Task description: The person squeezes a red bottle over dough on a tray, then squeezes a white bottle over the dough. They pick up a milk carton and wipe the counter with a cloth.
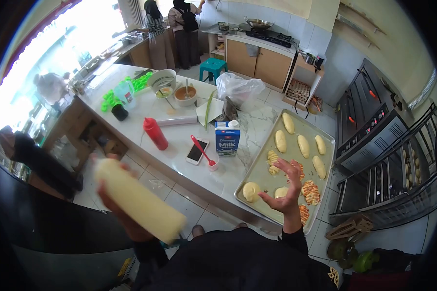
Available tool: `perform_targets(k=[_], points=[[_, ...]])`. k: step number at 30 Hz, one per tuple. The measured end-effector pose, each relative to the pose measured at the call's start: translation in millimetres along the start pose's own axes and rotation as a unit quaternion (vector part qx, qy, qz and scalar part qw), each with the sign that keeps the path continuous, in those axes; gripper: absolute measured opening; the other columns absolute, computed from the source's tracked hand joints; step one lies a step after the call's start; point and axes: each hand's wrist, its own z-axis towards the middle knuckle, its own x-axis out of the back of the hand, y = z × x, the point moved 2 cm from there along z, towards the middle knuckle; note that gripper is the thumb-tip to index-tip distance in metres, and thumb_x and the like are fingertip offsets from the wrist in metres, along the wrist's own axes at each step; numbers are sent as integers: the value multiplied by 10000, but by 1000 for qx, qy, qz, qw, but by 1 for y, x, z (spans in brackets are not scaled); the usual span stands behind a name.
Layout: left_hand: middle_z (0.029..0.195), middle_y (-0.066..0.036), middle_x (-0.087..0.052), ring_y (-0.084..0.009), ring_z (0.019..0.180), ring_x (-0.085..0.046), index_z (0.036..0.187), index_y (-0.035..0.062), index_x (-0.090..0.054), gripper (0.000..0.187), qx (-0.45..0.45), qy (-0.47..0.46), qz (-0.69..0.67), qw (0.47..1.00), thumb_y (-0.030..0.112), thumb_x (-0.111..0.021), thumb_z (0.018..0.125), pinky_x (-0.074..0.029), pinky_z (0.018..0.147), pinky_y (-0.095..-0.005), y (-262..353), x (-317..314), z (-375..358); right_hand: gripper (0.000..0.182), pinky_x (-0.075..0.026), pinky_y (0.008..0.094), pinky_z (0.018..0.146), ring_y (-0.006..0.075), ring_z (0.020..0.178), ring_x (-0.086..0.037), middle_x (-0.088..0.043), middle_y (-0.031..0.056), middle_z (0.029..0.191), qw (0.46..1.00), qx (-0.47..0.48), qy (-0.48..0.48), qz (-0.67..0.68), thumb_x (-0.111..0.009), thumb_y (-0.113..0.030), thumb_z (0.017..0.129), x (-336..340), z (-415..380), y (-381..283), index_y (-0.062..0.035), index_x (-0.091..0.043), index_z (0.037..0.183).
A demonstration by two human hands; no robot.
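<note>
Pale yellow cylinder (pixel 140 199), blurred by motion and possibly a squeeze bottle, is held at 8 o'clock in the head camera view, above the floor beside the near edge of a white marbled table (pixel 255 128). The left hand (pixel 124 218) is wrapped around it, and it tilts, its lower end toward 5 o'clock. At 4 o'clock the right hand (pixel 286 194) is empty, thumb and fingers curved and spread apart, over a large metal tray (pixel 257 174) that fills the table's right end. Smooth, elongated dough pieces (pixel 303 145) lie toward the tray's far end. Nearer the right hand are a round dough piece (pixel 251 192), another partly covered by that hand, a piece with pale yellow stripes (pixel 273 162) and several topped with orange-red and pale stripes (pixel 310 192). Close to the centre stands a blue and white milk carton (pixel 227 139). Just to its left, toward 8 o'clock, a red utensil (pixel 201 149) leans from a small cup (pixel 213 166) across a phone (pixel 194 156). A red squeeze bottle (pixel 155 134) is at 9 o'clock. Bowls, one holding something brown (pixel 185 94), are at 11 o'clock, and a plastic bag (pixel 238 89) is near 12. Beyond the table, two people (pixel 158 39) stand at 11 o'clock; an oven (pixel 366 116) is at 2 to 3 o'clock.
</note>
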Motion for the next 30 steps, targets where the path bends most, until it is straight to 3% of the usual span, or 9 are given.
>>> perform_targets(k=[5, 14, 15, 17, 18, 19, 23, 24, 30], points=[[1244, -175, -439, -314, 1023, -506, 1226, -21, -451, 473, -255, 106, 232, 933, 311, -450, 890, -470, 871, -452, 165, 114, 21, 806, -288, 528, 1027, 320, 994, -605, -556, 228, 1164, 999, -21, 42, 6, -774, -329, 708, -7, -9, -14, -52, -320, 1313], [1229, -115, -450, -266, 1015, -536, 1180, 122, -503, 360, -83, -49, -43, 994, 252, -588, 855, -444, 918, -451, 131, 112, 3, 686, -314, 505, 1008, 257, 840, -645, -602, 131, 1095, 996, -33, 14, -82, -772, -211, 681, -25, -6, -53, -78, -400, 1242], [1208, -136, -477, -260, 1007, -552, 1207, 122, -479, 360, -172, -8, 209, 963, 200, -580, 871, -478, 878, -446, 192, 169, 8, 686, -314, 505, 1008, 257, 840, -645, -602, 131, 1095, 996, -30, 9, -83, -772, -211, 681, -23, -4, -57, -78, -400, 1242], [1162, -158, -516, -254, 950, -588, 1227, 119, -459, 373, -422, 176, 626, 631, 244, -544, 886, -521, 802, -419, 214, 162, -4, 661, -312, 499, 1013, 255, 831, -648, -617, 124, 1058, 999, -25, 26, -36, -759, -197, 689, -29, -3, -64, -78, -408, 1236], [1153, -138, -535, -262, 961, -586, 1204, 92, -490, 400, -319, 100, 300, 893, 211, -592, 835, -490, 845, -449, 188, 156, -5, 625, -317, 489, 1014, 256, 815, -651, -628, 124, 1023, 998, -58, 39, -7, -751, -181, 691, -35, -8, -62, -72, -430, 1216], [1144, -118, -555, -270, 973, -583, 1180, 66, -521, 429, -149, -3, -83, 985, 178, -640, 784, -460, 888, -478, 153, 150, -2, 625, -317, 489, 1014, 256, 815, -651, -628, 124, 1023, 997, -54, 51, -2, -751, -181, 691, -44, -1, -61, -72, -430, 1216], [1116, -111, -551, -283, 953, -581, 1234, 115, -477, 482, -172, -15, 322, 931, 182, -631, 782, -473, 862, -463, 207, 214, 13, 591, -342, 474, 997, 249, 774, -650, -629, 128, 1015, 997, -67, 23, -36, -746, -172, 685, -56, -5, -70, -62, -461, 1191], [1080, -131, -545, -229, 933, -578, 1340, 117, -352, 512, -274, 245, 259, 893, 343, -458, 892, -494, 798, -400, 217, 165, 14, 591, -345, 471, 994, 244, 772, -649, -630, 124, 1013, 998, -58, 17, -19, -746, -168, 683, -60, -7, -73, -59, -462, 1190], [1041, -147, -575, -248, 946, -588, 1143, 30, -507, 424, -231, 80, 151, 958, 371, -404, 914, -480, 864, -408, 172, 153, -8, 542, -356, 475, 979, 232, 746, -653, -650, 109, 944, 997, -69, 7, -31, -738, -151, 682, -83, 1, -82, -52, -490, 1154]])
